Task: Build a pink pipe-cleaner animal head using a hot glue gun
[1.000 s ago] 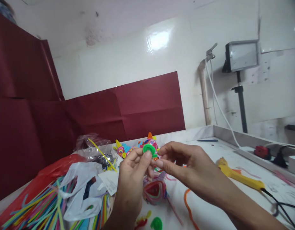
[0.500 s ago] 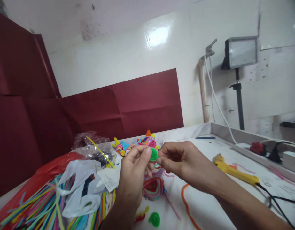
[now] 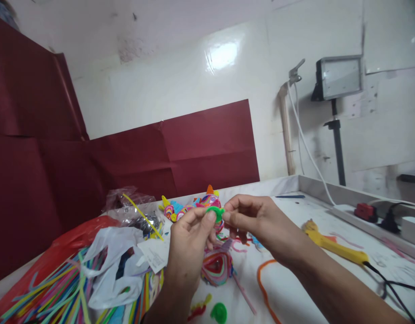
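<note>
A green pipe cleaner coil (image 3: 214, 213), wound into a flat disc, is pinched between the thumb and fingers of my left hand (image 3: 190, 238). My right hand (image 3: 252, 220) closes thumb and forefinger on the coil's short loose end at its right side. Below my hands lies a multicoloured coiled pipe cleaner piece (image 3: 216, 266) with a red centre. Nearer to me on the table rest a second green coil (image 3: 219, 312) and a small red and yellow piece (image 3: 201, 308). An orange pipe cleaner (image 3: 262, 288) curves below my right hand.
Many loose pipe cleaners (image 3: 55, 292), a white plastic bag (image 3: 109, 252) and a red bag (image 3: 75, 231) cover the left side. Finished colourful shapes (image 3: 180, 208) sit at the back. A yellow glue gun (image 3: 338, 249) with a black cord and a power strip (image 3: 349, 215) are at right.
The green coil has tilted from facing me to a flatter angle, still between both hands. My right fingers have shifted slightly along its loose end. The view has moved a little.
</note>
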The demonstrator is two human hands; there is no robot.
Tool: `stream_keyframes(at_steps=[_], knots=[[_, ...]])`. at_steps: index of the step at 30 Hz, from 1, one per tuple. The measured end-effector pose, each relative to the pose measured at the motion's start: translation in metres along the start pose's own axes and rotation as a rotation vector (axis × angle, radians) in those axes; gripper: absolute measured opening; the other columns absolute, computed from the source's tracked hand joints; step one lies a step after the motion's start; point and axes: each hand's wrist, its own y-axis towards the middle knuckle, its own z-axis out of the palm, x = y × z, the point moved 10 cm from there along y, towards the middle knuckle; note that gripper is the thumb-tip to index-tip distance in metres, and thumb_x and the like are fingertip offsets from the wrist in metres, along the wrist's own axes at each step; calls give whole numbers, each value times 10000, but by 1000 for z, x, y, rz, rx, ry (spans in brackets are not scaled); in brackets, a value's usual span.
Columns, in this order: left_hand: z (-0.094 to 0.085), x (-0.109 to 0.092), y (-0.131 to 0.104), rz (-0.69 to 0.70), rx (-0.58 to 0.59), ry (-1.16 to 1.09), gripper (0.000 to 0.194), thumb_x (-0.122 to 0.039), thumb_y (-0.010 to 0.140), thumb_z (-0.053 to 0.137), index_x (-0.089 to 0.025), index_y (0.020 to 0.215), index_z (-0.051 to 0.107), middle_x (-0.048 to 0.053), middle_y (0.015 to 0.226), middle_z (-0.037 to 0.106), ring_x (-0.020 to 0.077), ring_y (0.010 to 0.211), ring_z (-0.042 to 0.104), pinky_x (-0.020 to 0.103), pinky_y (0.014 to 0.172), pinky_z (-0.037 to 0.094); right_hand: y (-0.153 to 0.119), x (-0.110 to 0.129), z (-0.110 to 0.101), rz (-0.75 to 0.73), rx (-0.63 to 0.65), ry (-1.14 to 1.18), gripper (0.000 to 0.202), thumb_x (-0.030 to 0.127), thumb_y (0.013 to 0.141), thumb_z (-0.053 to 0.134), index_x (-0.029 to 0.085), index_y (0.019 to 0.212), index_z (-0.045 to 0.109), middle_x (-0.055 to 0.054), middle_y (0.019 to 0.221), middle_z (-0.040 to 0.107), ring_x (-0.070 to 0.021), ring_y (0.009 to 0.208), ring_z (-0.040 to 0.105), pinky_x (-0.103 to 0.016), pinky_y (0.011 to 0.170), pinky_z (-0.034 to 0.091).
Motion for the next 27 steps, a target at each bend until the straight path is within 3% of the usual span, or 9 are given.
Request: stream_keyframes(at_steps=[16, 27], knots=[[1, -1, -1, 30, 13, 65, 258, -371, 778, 702, -129, 860, 667, -50, 481, 541, 59, 435, 448, 169, 452, 363, 0, -3, 2, 38, 34, 7, 10, 174, 662, 610, 165, 659, 613, 40, 490, 585, -73, 453, 500, -191, 456, 380], [-6, -4, 2, 42, -27, 149, 202, -335, 699, 752, -144, 734, 698, -35, 458, 550, 73, 426, 469, 172, 434, 377, 0, -5, 3, 58, 75, -34, 30, 188, 632, 609, 158, 633, 607, 37, 498, 581, -73, 456, 491, -198, 463, 384]])
